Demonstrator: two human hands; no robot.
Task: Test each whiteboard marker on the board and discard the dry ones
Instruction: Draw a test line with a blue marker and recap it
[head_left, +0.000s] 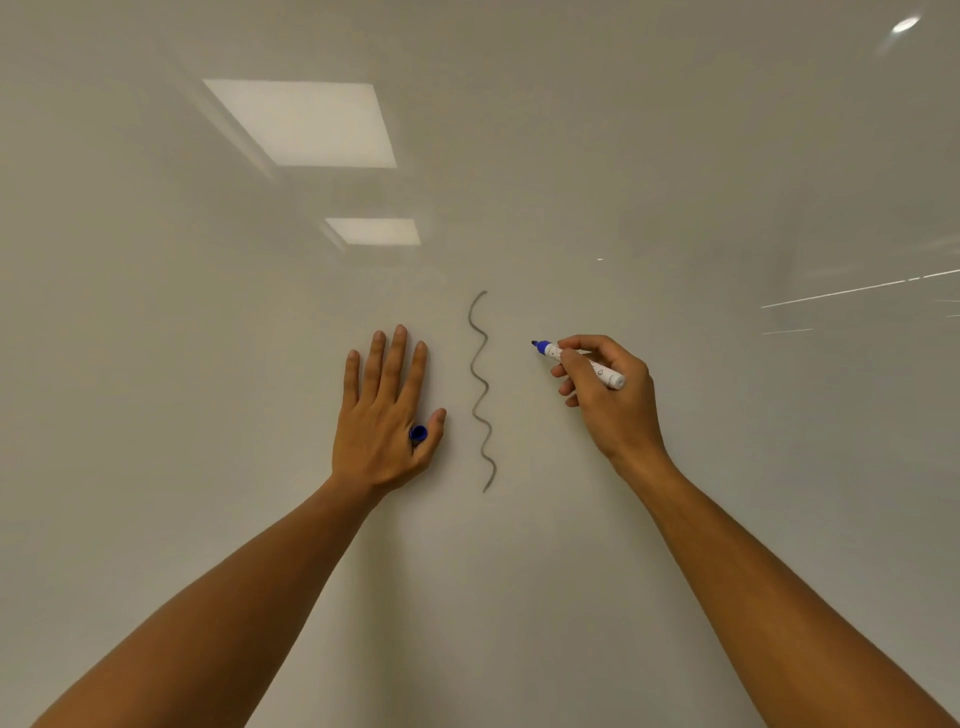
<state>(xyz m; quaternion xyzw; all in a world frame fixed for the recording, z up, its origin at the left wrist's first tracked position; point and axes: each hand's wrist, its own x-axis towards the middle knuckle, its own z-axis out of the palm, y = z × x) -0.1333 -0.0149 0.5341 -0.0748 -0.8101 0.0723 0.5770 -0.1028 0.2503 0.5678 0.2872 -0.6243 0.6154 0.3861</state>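
The white-barrelled whiteboard marker with a blue collar and dark tip (579, 364) lay across the curled fingers of the right hand (608, 395), pinched between thumb and forefinger near the collar, its rear end sticking out past the knuckles. Its tip pointed left, close to the glossy white whiteboard (727, 493); whether it touched the surface could not be told. The small blue marker cap (417, 433) sat tucked between the thumb and the side of the left hand (387, 415), whose four fingers lay straight and close together, flat against the board. Between the two hands ran a grey wavy vertical line (482, 392), apart from both. The board reflected two rectangular ceiling light panels (306, 124) above the left hand and thin bright streaks toward the right edge. The marker barrel carried small dark printed marks, too small to read.
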